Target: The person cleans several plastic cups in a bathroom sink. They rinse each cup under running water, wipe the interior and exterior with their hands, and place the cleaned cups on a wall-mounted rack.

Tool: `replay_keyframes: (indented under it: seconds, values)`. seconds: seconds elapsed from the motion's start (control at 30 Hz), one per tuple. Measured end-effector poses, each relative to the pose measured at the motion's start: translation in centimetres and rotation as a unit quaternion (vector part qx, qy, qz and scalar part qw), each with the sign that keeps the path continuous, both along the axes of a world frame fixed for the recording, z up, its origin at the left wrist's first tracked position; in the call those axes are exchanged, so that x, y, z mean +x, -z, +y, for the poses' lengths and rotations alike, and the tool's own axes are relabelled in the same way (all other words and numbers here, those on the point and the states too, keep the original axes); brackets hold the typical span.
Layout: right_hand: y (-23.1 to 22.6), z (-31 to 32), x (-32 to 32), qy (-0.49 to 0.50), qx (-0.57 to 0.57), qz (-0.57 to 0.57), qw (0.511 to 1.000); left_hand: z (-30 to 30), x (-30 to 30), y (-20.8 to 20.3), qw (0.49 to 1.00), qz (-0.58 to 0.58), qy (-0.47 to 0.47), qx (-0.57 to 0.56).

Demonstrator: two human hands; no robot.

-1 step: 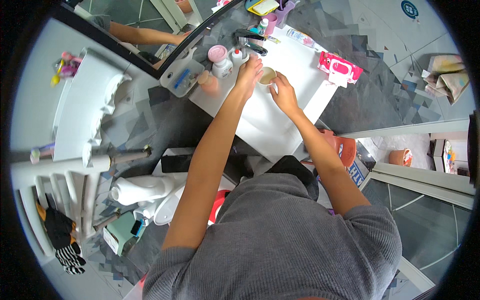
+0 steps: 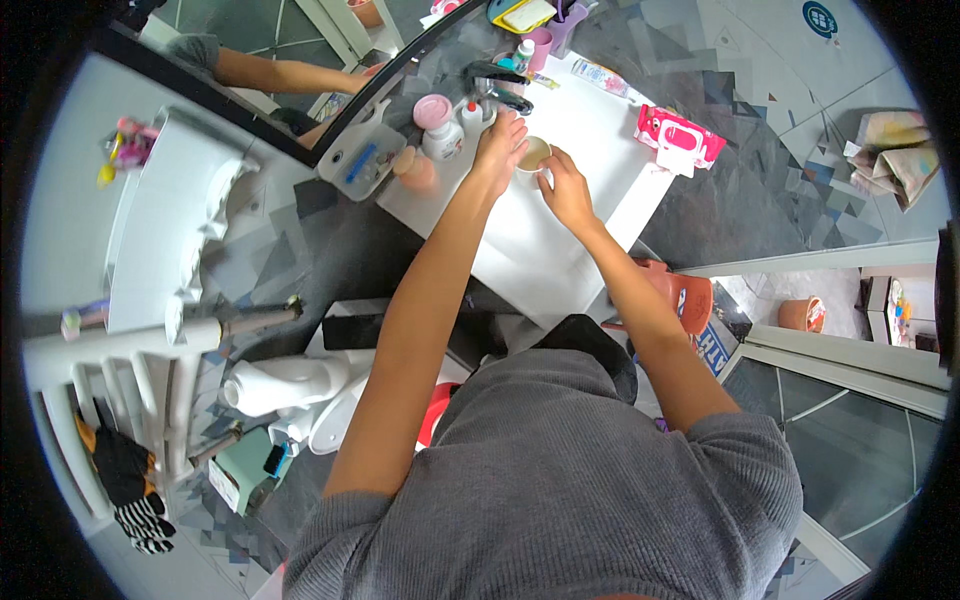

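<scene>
Over the white washbasin (image 2: 555,250), my right hand (image 2: 567,190) is closed on the side of a small pale cup (image 2: 533,154), whose opening faces up. The cup's inside looks beige; I cannot make out what is in it. My left hand (image 2: 499,146) is held at the cup's left side with its fingers stretched out and nothing in them. Whether it touches the cup I cannot tell. Just beyond my left fingers is the dark, shiny faucet (image 2: 505,88).
Left of the basin stand a white bottle with a pink lid (image 2: 437,125), a peach-coloured bottle (image 2: 415,169) and a clear plastic box (image 2: 358,160). A pink wipes pack (image 2: 680,138) lies on the right rim. A pink cup (image 2: 537,46) stands at the back. A mirror (image 2: 270,70) hangs far left.
</scene>
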State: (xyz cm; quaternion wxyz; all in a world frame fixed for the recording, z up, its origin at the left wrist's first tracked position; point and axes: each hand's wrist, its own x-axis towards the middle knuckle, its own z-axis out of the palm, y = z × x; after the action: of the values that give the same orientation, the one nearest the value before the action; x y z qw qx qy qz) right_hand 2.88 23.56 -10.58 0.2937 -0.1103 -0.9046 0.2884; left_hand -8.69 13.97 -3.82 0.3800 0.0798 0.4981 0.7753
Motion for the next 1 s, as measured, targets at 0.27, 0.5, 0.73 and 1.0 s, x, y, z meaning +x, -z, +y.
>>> replay_keyframes:
  seconds: [0.27,0.5,0.73,1.0]
  values:
    - [2.1,2.4,-3.9,0.045,-0.043,-0.039,0.997,6.5,-3.9,1.1,0.962,-0.196,-0.077,0.174]
    - [3.0,3.2,-6.5,0.070,-0.051,-0.030,0.996,7.3,-4.8,2.1,0.925,-0.242,-0.111,0.271]
    - [3.5,3.3,-7.7,0.092,-0.061,-0.076,0.991,6.6,-6.9,0.8,0.974,-0.139,-0.090,0.152]
    - [4.5,3.9,-8.7,0.097,-0.034,-0.087,0.991,6.0,-6.5,0.6,0.768,0.556,-0.133,-0.289]
